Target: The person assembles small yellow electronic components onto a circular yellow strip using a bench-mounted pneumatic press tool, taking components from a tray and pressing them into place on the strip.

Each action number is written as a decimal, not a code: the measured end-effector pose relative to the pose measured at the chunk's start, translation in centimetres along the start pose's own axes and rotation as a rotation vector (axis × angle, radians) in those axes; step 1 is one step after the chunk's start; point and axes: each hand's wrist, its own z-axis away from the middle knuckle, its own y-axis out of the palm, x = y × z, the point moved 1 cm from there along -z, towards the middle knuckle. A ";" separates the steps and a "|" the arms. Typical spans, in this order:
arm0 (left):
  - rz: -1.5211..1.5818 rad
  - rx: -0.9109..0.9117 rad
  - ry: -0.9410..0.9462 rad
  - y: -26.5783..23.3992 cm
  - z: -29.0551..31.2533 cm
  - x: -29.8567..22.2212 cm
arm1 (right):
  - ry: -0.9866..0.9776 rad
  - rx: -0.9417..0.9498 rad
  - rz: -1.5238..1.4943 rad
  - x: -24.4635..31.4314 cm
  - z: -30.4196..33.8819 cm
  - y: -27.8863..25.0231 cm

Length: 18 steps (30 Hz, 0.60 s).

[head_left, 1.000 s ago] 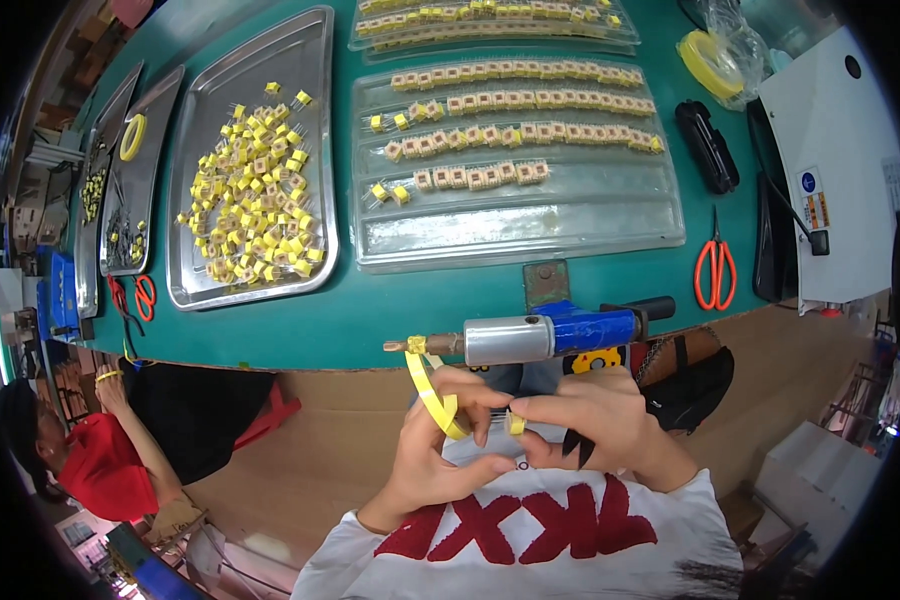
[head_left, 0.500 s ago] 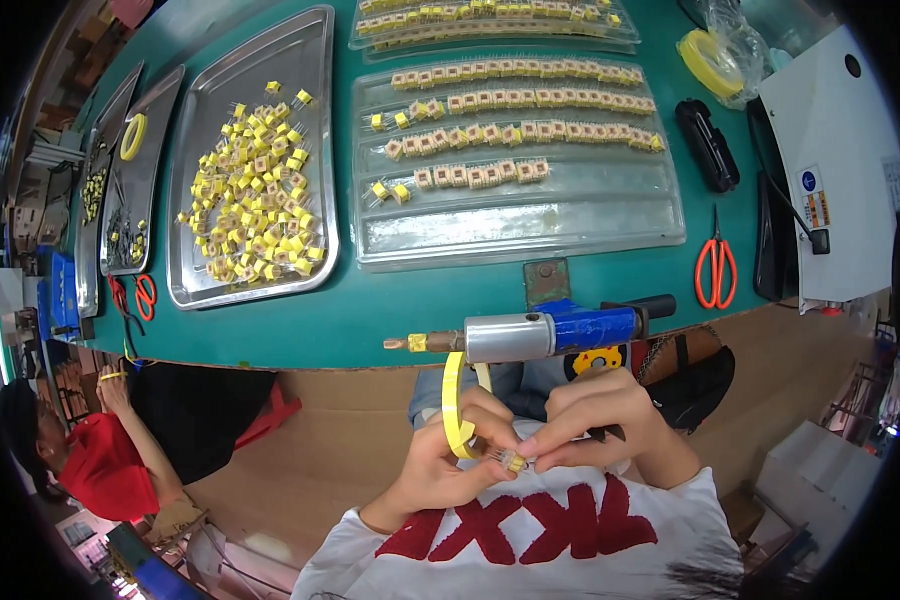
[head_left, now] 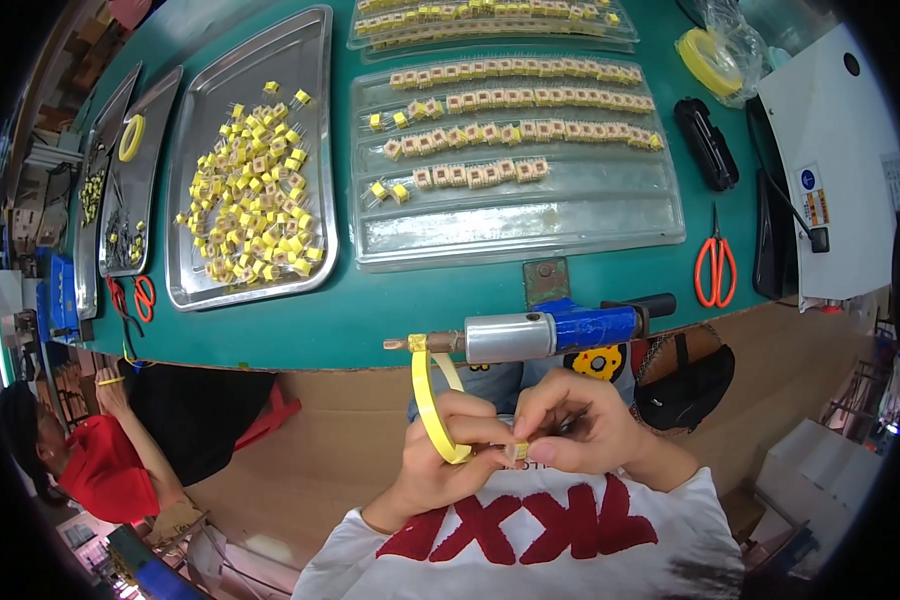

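Note:
A small transformer (head_left: pixel 516 452) with yellow tape on it sits between my two hands, close in front of my shirt. My left hand (head_left: pixel 448 455) pinches it from the left, and a roll of yellow tape (head_left: pixel 429 405) hangs around that hand's fingers. From the other side, my right hand (head_left: pixel 585 425) has its thumb and fingertips closed on the part. Something dark shows inside the curled right fingers, too hidden to name. Just beyond the hands, a blue and silver spindle tool (head_left: pixel 510 338) lies along the table edge, with a bit of yellow tape near its tip.
A steel tray (head_left: pixel 333 150) holds a heap of yellow-taped transformers. Rows of them stand in a clear plastic tray (head_left: pixel 510 240). Orange-handled scissors (head_left: pixel 716 272), a black case (head_left: pixel 707 145) and a white machine (head_left: pixel 835 170) are at the right. A person in red (head_left: pixel 115 475) sits at the left.
The tape roll on my left hand has swung left. My right fingers have shifted and lifted slightly around the transformer, and the part has turned a little.

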 end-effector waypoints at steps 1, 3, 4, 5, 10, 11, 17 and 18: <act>-0.001 -0.002 0.000 0.0 0.0 0.0 | 0.003 -0.019 -0.042 -0.1 0.0 0.1; -0.043 -0.020 0.044 0.0 0.1 0.0 | -0.008 -0.022 -0.036 -0.3 0.0 0.3; -0.041 -0.019 0.043 0.0 0.1 0.2 | -0.019 -0.023 -0.032 -0.3 -0.1 0.4; -0.113 -0.026 0.125 -0.1 0.1 0.4 | -0.019 -0.025 -0.031 -0.3 -0.1 0.4; -0.179 -0.050 0.241 -0.1 0.1 0.8 | -0.030 -0.042 0.026 -0.3 -0.2 0.6; -0.178 -0.052 0.259 0.0 0.2 1.0 | -0.030 -0.043 0.027 -0.3 -0.2 0.6; 0.023 -0.071 0.111 0.3 0.3 0.9 | -0.080 0.015 0.027 0.7 -0.5 0.5; 0.133 -0.084 0.036 0.3 0.4 0.9 | -0.105 0.046 0.148 1.0 -0.5 0.1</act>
